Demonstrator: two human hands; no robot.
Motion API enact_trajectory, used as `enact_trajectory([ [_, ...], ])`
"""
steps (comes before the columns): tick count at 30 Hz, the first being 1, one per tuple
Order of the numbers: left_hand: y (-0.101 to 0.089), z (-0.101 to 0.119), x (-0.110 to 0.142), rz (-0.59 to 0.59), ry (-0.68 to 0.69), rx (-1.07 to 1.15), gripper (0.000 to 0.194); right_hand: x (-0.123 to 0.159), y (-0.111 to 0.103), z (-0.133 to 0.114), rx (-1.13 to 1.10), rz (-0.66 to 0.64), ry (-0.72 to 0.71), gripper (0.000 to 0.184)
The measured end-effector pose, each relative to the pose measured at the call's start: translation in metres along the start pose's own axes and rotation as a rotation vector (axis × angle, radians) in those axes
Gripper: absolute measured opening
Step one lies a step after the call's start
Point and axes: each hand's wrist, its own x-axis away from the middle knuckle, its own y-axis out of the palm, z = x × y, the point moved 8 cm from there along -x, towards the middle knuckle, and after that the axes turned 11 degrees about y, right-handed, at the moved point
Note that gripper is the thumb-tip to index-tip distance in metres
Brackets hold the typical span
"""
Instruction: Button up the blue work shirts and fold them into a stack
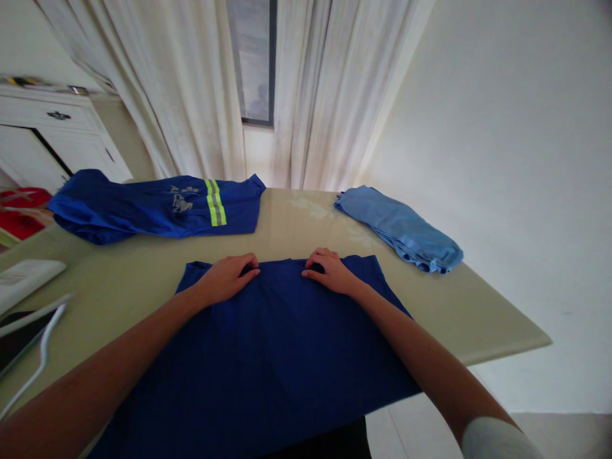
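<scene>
The dark blue cloth [291,344] lies over the near edge of the table [296,229]. The left hand [232,277] and the right hand [329,271] touch its far edge with curled fingers; if they grasp it, I cannot tell. Light blue cloth [399,226] lies far right.

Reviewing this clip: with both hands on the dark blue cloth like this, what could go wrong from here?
The dark blue cloth reaches past the near edge of the table, so it might slide off if the left hand and right hand let go. The light blue cloth lies along the table's far right edge, so a nudge could tip it over.
</scene>
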Motion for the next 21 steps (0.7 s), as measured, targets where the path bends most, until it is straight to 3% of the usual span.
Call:
enact_trajectory([
  [7, 0.0, -0.009, -0.005, -0.038, -0.052, -0.067, 0.029, -0.019, 0.003, 0.0, -0.063, 0.015, -0.014, 0.028],
  [12, 0.0, -0.019, -0.016, -0.027, -0.101, -0.08, 0.031, -0.028, 0.018, 0.006, 0.043, -0.019, 0.098, 0.027],
  [16, -0.008, -0.029, -0.003, -0.06, -0.139, -0.149, 0.05, -0.013, 0.011, 0.022, 0.135, 0.048, 0.137, 0.038],
  [21, -0.025, -0.051, 0.025, -0.086, -0.188, -0.274, 0.062, 0.015, -0.015, 0.049, 0.384, 0.166, 0.164, 0.052],
])
